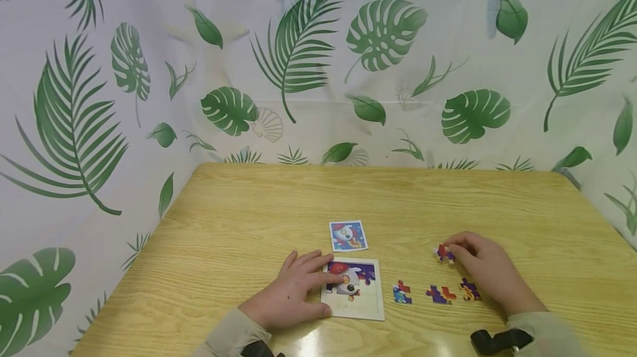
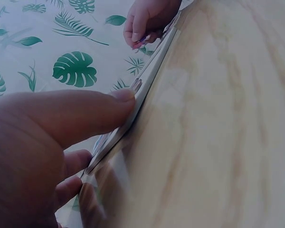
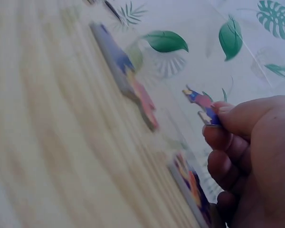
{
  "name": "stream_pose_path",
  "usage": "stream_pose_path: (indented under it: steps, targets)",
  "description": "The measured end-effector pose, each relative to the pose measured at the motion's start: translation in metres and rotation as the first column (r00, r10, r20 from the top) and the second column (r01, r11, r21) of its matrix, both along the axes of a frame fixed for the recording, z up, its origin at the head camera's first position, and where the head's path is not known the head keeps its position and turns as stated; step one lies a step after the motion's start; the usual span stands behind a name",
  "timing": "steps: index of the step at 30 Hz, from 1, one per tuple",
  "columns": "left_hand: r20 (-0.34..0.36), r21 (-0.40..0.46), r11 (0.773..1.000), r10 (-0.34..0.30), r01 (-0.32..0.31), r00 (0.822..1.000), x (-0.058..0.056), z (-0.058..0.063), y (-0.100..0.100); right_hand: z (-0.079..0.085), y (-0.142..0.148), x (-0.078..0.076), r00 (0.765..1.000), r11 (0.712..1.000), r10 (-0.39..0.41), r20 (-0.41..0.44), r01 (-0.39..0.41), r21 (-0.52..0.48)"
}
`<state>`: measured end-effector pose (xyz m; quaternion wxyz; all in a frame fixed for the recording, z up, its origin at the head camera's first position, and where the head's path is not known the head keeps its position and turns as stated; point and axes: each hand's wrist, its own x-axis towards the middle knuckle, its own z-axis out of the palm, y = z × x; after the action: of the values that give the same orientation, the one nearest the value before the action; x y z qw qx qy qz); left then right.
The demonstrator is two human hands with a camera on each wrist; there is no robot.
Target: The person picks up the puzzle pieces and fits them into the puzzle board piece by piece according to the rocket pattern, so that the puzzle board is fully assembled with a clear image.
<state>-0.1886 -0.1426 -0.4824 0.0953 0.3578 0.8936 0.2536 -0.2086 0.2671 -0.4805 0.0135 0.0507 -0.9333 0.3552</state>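
A puzzle board with a pale frame lies partly filled near the front of the table; its lower part shows bare base. My left hand rests on the board's left side, the index finger reaching across the fitted pieces and the thumb along the near edge. Between thumb and fingers my right hand pinches a red and purple puzzle piece, held above the table. Loose on the wood to the board's right are a blue-and-red piece, a purple-and-orange piece and another such piece beneath the right hand.
Just behind the board lies a small square picture card with a similar design. The wooden table reaches back to a white curtain printed with green leaves, which also hangs at both sides.
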Motion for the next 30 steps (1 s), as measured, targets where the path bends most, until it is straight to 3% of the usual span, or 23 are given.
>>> stream_pose_path:
  steps: [10,20,26,30]
  targets:
    - [0.001,0.004,1.0,-0.004,0.004,1.0,0.0,0.0,0.0,-0.001,-0.04,0.006,0.999,0.994,0.025,-0.034,-0.028,-0.105]
    - [0.0,-0.004,1.0,-0.008,0.008,1.0,0.0,0.0,-0.001,0.0,-0.098,0.019,0.99,0.963,0.144,-0.001,-0.14,-0.231]
    - [0.0,-0.003,1.0,-0.009,0.009,1.0,0.001,0.001,-0.001,-0.002,-0.121,0.024,0.97,0.96,0.239,-0.039,-0.242,-0.143]
    - [0.002,-0.003,1.0,-0.012,0.012,1.0,0.0,0.001,0.0,-0.003,-0.126,0.025,0.962,0.962,0.26,-0.082,-0.265,-0.068]
